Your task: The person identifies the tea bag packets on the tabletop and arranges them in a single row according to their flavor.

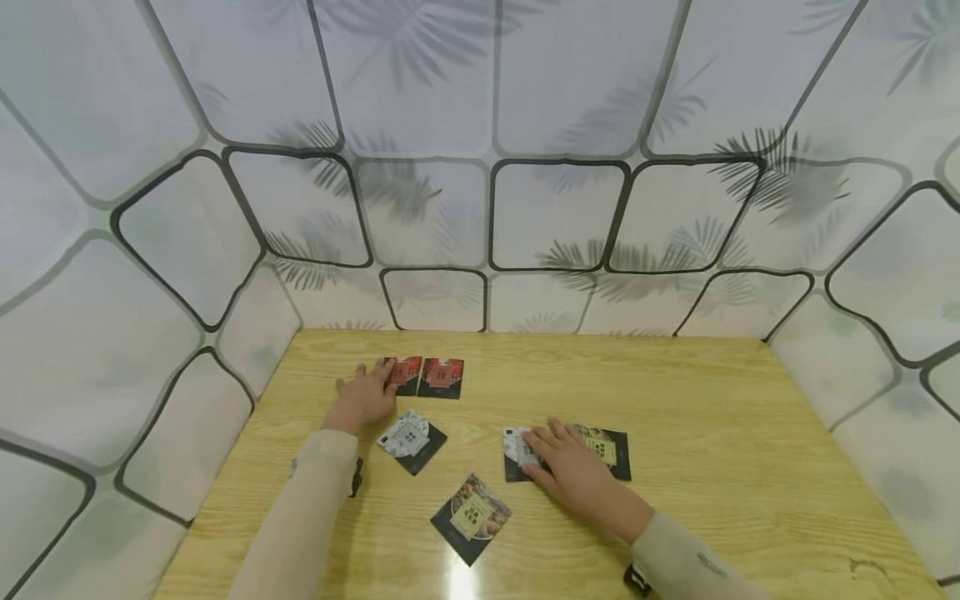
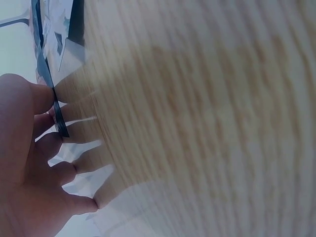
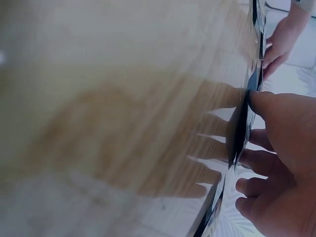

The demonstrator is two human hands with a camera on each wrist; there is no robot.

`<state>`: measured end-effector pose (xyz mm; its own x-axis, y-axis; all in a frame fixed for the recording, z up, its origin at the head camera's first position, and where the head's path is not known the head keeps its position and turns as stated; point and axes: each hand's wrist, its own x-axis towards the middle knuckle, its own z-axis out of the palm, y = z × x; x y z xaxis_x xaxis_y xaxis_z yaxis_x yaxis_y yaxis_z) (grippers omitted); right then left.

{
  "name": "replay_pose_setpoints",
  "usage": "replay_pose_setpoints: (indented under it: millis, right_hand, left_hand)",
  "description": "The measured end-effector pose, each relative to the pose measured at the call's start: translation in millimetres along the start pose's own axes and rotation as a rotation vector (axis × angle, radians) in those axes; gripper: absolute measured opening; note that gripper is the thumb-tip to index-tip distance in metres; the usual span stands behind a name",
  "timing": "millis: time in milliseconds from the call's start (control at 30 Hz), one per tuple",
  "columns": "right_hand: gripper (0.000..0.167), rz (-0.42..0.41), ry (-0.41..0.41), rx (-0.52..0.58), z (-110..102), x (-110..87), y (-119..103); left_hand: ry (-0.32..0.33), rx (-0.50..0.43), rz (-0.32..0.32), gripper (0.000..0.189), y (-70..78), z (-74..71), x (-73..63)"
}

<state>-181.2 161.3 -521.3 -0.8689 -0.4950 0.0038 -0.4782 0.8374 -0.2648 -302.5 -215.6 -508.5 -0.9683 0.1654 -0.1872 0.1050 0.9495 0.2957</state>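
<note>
In the head view my left hand [image 1: 365,398] lies with spread fingers at the left red-and-black flat square packet [image 1: 408,385], its fingertips on the left edge. A second red-and-black packet [image 1: 441,379] lies just right of it. My right hand [image 1: 576,471] rests over a grey-and-black packet [image 1: 513,465] and hides much of it. Beside that, partly behind the fingers, sits a yellow-labelled packet [image 1: 617,454]. In the right wrist view my thumb and fingers [image 3: 266,162] touch a thin dark packet [image 3: 239,128] on the table. The left wrist view shows my left hand [image 2: 37,163] touching a packet edge.
Another grey-and-black packet [image 1: 412,442] lies turned cornerwise near my left wrist. A yellow-labelled packet [image 1: 472,518], also turned, is closer to me between the arms. The wooden table [image 1: 712,400] meets patterned curtain walls [image 1: 558,217] at the back and sides.
</note>
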Motion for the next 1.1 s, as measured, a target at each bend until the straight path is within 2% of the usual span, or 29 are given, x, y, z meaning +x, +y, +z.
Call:
replay_pose_setpoints:
  millis: [600, 1100]
  right_hand:
    - [0.059, -0.01, 0.022, -0.051, -1.2, 20.2, -1.4]
    - [0.062, 0.004, -0.019, -0.096, 0.2, 38.3, -5.5]
  left_hand:
    - [-0.01, 0.002, -0.008, 0.061, -0.7, 0.3, 0.3]
    - [-0.003, 0.018, -0.008, 0.061, -1.8, 2.1, 2.4]
